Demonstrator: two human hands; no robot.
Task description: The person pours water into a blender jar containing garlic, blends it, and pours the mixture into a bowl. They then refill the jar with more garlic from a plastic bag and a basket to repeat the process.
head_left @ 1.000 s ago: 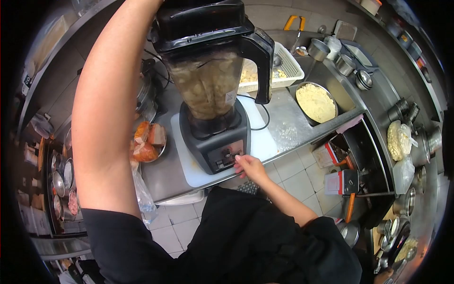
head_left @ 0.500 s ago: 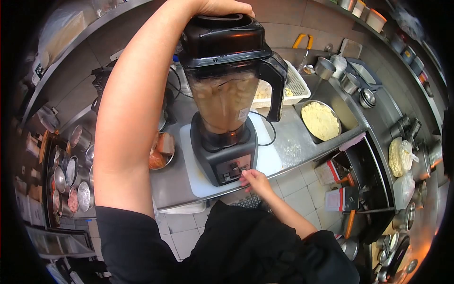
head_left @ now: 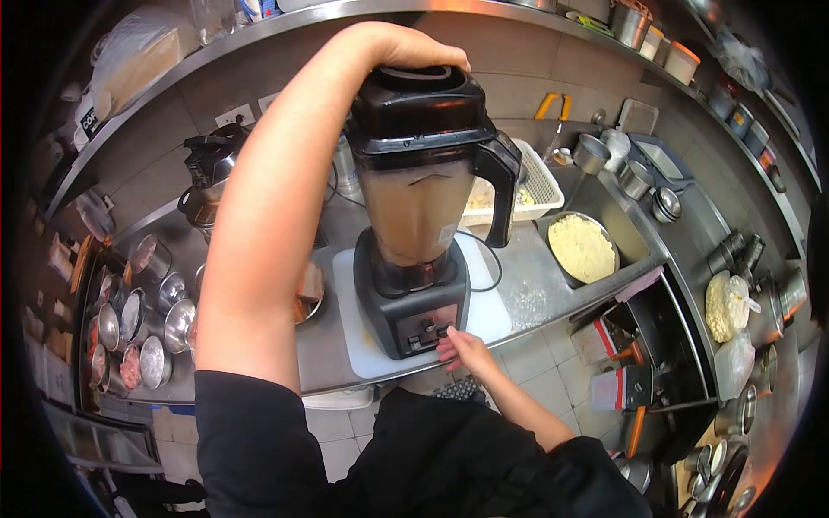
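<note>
A black-lidded blender (head_left: 413,194) stands upright in the middle of the counter, its clear jug seated on a dark base (head_left: 423,306). Cloudy beige liquid (head_left: 413,211) fills much of the jug. My left hand (head_left: 423,50) lies over the top of the lid (head_left: 419,112), fingers stretched across it and partly hidden. Down at the front of the base, my right hand (head_left: 466,351) has its fingers extended by the control panel's switches (head_left: 427,330); whether a fingertip presses one is hard to make out. Under the base is a white cutting board (head_left: 354,332).
Right of the blender are a white basket (head_left: 548,194) and a pan of pale yellow mash (head_left: 583,248) at the sink. Metal bowls (head_left: 155,361) crowd the left side. A power cord (head_left: 499,268) loops beside the jug. A shelf (head_left: 285,24) runs along the wall above.
The jug's contents have gone from visible pale chunks in liquid to an even, cloudy beige. My right fingers have shifted slightly at the panel. My left hand stays on the lid as the view tilts.
</note>
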